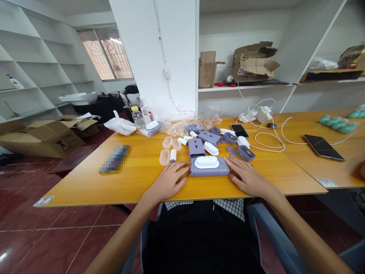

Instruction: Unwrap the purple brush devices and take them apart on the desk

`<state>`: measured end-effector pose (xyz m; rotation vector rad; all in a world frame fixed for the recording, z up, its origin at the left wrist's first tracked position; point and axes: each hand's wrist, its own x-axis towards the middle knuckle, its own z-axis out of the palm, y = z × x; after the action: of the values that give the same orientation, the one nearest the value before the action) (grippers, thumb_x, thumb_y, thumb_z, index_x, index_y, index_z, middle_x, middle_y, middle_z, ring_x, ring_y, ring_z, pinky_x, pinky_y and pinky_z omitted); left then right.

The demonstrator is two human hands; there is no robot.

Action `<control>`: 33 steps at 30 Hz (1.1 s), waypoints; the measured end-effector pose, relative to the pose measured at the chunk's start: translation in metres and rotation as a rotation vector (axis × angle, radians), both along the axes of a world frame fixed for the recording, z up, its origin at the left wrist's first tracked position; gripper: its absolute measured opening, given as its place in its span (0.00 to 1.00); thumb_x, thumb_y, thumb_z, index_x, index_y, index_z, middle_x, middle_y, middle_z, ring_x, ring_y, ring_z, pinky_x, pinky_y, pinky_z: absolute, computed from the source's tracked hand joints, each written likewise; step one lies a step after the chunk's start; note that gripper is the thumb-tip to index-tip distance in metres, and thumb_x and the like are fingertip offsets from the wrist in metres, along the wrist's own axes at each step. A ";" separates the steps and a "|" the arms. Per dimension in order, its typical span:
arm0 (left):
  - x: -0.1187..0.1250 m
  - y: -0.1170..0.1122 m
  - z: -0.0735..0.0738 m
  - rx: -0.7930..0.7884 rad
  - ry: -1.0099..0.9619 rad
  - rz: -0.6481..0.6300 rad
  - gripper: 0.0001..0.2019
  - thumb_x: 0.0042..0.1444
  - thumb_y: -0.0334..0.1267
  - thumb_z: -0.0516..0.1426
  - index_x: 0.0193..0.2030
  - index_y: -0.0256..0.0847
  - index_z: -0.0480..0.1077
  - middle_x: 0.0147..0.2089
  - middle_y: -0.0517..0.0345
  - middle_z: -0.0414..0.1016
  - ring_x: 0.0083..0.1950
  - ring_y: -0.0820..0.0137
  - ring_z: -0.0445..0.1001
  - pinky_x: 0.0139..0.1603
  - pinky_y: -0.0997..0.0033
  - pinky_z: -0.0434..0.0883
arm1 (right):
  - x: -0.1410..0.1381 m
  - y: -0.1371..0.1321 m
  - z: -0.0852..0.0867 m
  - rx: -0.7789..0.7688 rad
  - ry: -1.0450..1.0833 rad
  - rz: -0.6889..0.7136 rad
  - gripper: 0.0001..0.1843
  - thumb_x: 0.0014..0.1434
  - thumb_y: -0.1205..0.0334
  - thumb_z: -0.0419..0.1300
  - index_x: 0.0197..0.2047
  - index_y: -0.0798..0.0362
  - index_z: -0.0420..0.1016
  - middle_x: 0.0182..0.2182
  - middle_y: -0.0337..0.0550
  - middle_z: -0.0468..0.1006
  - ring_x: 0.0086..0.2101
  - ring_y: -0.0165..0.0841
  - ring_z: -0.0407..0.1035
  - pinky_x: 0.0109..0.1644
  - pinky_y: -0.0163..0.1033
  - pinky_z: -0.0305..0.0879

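A purple rectangular case point(209, 169) with a white oval brush part point(206, 162) on top lies near the front edge of the wooden table point(137, 179). My left hand point(169, 180) rests flat on the table just left of the case, fingers stretched toward it. On the other side, my right hand point(245, 177) lies flat, fingers spread, fingertips at the case's right end. Neither hand holds anything. Behind the case stands another purple piece point(196, 147), with several purple and white parts point(225, 139) scattered further back.
Small pink cups point(168, 149) sit left of the parts. A water bottle point(138, 117), plastic bags, a phone point(239, 130), a charger with white cables point(264, 131) and a tablet point(322, 147) lie on the table. Cardboard boxes point(51, 133) sit on the floor at left.
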<state>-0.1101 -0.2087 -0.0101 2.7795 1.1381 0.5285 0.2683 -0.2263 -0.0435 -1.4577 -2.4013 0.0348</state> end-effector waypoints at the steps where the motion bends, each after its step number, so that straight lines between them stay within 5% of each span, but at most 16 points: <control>1: 0.001 -0.001 0.001 -0.002 -0.013 0.000 0.19 0.73 0.38 0.53 0.68 0.45 0.71 0.73 0.46 0.70 0.76 0.52 0.66 0.76 0.40 0.65 | 0.000 0.000 0.001 -0.007 -0.002 0.000 0.37 0.75 0.57 0.48 0.83 0.43 0.46 0.77 0.49 0.61 0.75 0.51 0.56 0.75 0.67 0.58; 8: 0.004 -0.004 0.005 -0.009 -0.094 0.075 0.10 0.64 0.34 0.56 0.51 0.44 0.71 0.65 0.45 0.75 0.66 0.53 0.75 0.69 0.44 0.73 | 0.001 -0.001 0.004 -0.037 -0.044 0.023 0.33 0.74 0.59 0.49 0.80 0.39 0.58 0.77 0.49 0.62 0.75 0.52 0.56 0.74 0.68 0.58; 17: 0.003 -0.011 0.010 -0.069 -0.144 0.093 0.18 0.61 0.40 0.61 0.58 0.44 0.67 0.63 0.46 0.76 0.64 0.52 0.75 0.68 0.45 0.73 | -0.002 -0.002 0.003 -0.018 0.015 0.010 0.34 0.74 0.58 0.50 0.80 0.40 0.57 0.75 0.47 0.66 0.74 0.51 0.58 0.74 0.68 0.58; 25: 0.000 -0.010 0.009 -0.118 -0.204 0.030 0.12 0.67 0.49 0.64 0.48 0.44 0.74 0.78 0.45 0.62 0.76 0.48 0.65 0.75 0.42 0.66 | -0.001 -0.001 0.001 -0.016 0.010 0.035 0.36 0.72 0.60 0.52 0.81 0.36 0.55 0.75 0.43 0.65 0.74 0.54 0.58 0.73 0.71 0.59; 33: -0.002 -0.006 0.006 -0.166 -0.260 -0.023 0.11 0.68 0.48 0.65 0.48 0.44 0.76 0.72 0.47 0.70 0.70 0.52 0.73 0.73 0.44 0.69 | -0.003 -0.002 0.003 -0.003 0.040 0.068 0.37 0.72 0.62 0.52 0.81 0.35 0.53 0.74 0.41 0.67 0.74 0.56 0.58 0.72 0.74 0.59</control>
<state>-0.1120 -0.2151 -0.0040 2.4923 1.0407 0.7319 0.2649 -0.2281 -0.0409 -1.3639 -2.4188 0.0823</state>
